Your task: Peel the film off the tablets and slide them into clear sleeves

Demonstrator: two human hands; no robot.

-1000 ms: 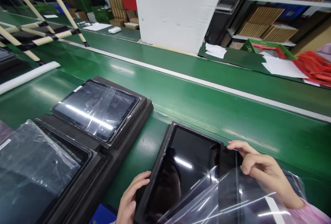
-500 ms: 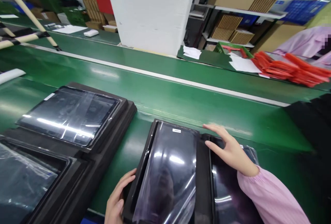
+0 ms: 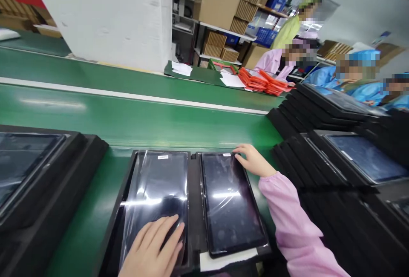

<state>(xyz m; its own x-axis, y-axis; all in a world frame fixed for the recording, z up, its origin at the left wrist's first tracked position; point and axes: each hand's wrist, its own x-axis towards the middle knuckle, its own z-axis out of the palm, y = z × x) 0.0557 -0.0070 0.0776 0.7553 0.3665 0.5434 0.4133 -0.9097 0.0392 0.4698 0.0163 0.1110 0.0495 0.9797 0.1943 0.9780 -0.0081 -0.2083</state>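
A black foam tray [image 3: 195, 209] with two compartments lies on the green bench. Its left compartment holds a film-wrapped tablet [image 3: 159, 183] with a small white label at the top. Over the lower part of that tablet rests my left hand [image 3: 156, 247], its fingers spread. The second tablet [image 3: 231, 209], dark and glossy, sits slightly askew in the right compartment, with a white strip [image 3: 223, 261] under its bottom edge. At its top right corner is my right hand [image 3: 254, 160], thumb and fingers pinching the corner.
Black trays with tablets [image 3: 96, 149] stand at the left. Stacked black trays [image 3: 306, 162] rise at the right, one bearing a tablet [image 3: 367, 157]. Red pouches [image 3: 265, 82] and papers [image 3: 232, 80] lie across the belt, near a white pillar [image 3: 118, 17]. Several people are behind.
The view has swung right. My left hand has moved from the tray's left side onto the wrapped tablet. My right hand has gone to the right tablet's top right corner.
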